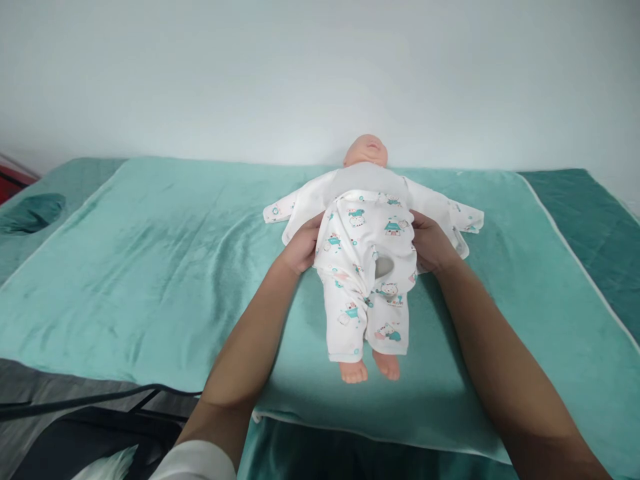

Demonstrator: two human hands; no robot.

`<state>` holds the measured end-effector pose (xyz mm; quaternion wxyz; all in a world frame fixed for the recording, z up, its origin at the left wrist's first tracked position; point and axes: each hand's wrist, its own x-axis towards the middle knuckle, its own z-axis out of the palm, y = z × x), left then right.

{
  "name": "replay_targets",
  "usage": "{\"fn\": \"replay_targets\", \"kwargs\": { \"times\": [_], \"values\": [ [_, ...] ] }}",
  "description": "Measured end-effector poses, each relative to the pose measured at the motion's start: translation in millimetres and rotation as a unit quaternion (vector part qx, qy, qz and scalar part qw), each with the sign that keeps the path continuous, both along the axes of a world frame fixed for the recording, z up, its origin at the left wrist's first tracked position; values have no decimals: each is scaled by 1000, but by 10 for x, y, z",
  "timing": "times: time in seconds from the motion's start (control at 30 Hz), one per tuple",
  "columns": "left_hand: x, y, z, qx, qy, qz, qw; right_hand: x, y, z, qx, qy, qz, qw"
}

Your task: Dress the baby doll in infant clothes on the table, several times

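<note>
A baby doll (366,152) lies with its head at the far side, arms spread and bare feet (353,372) towards me. White printed baby pants (357,230) cover its belly and legs, and a gap at the crotch shows grey body. Its white shirt (309,198) lies spread open to both sides, leaving the grey chest (367,178) uncovered. My left hand (303,245) grips the pants at the left side of the waist. At the opposite side, my right hand (433,243) grips them too. Both hands' fingertips are hidden behind the cloth.
A light green blanket (165,267) with creases covers the bed, over darker green bedding (580,213). A white wall (320,73) rises behind the doll's head. At lower left are a black bag-like object (90,443), a dark strap and the grey floor.
</note>
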<state>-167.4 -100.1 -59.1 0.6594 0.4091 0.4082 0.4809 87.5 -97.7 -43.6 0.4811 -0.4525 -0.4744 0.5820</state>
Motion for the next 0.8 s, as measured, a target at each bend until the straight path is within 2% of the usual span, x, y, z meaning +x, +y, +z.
{"fn": "replay_targets", "kwargs": {
  "times": [0.13,0.27,0.37,0.6,0.8],
  "values": [
    [16,-31,10,14,28,-8,999,36,46,-92,20,0,-1,1000],
    [53,-44,44,35,33,-20,999,31,78,-168,33,-31,-40,998],
    [83,-38,42,46,36,-2,998,10,82,-193,43,-49,-60,996],
    [143,5,-32,34,32,53,998,-11,60,-145,81,-70,-71,992],
    [148,-1,-17,82,85,56,991,-7,37,-82,103,-111,-61,987]
  ]
}}
